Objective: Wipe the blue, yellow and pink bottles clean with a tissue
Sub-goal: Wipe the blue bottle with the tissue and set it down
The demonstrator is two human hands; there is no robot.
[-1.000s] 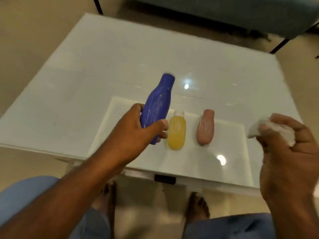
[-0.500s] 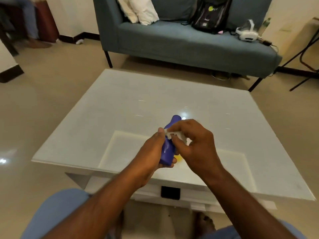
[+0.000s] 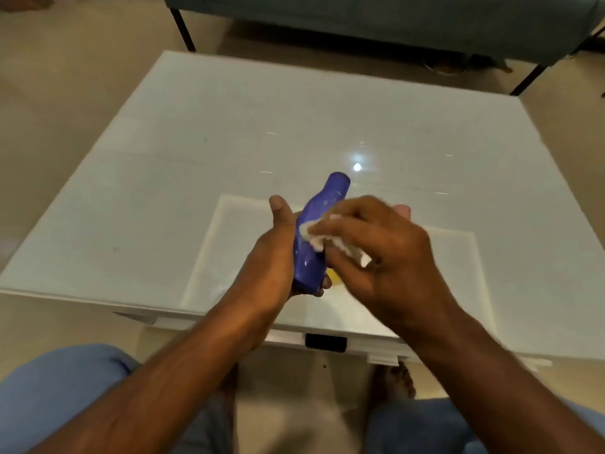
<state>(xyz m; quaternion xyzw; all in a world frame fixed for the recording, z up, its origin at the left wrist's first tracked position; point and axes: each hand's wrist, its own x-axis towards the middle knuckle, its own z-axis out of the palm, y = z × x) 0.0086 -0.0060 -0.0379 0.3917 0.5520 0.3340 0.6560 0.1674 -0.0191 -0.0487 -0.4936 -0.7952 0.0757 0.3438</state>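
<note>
Holding the blue bottle (image 3: 316, 237) above the near edge of the white table (image 3: 229, 142), the left hand (image 3: 275, 257) that I watch through the head camera grips it around the lower body, thumb raised along one side and fingers curled under the base, the neck tilted up and away from the person. The right hand (image 3: 376, 253) has its fingers curled around a crumpled white tissue (image 3: 324, 237), which it presses against the middle of the bottle's side. From this one view I see only a sliver of the yellow bottle (image 3: 334, 278) below the hands, lying on the table's inset panel (image 3: 458, 257), and a small pink tip of the pink bottle (image 3: 402, 210) just past the right knuckles; the rest of both is hidden. Blue trouser legs (image 3: 65, 388) fill the bottom corners, bare feet (image 3: 396, 381) show beneath the table edge, and a grey-blue sofa (image 3: 393, 18) runs along the top.
</note>
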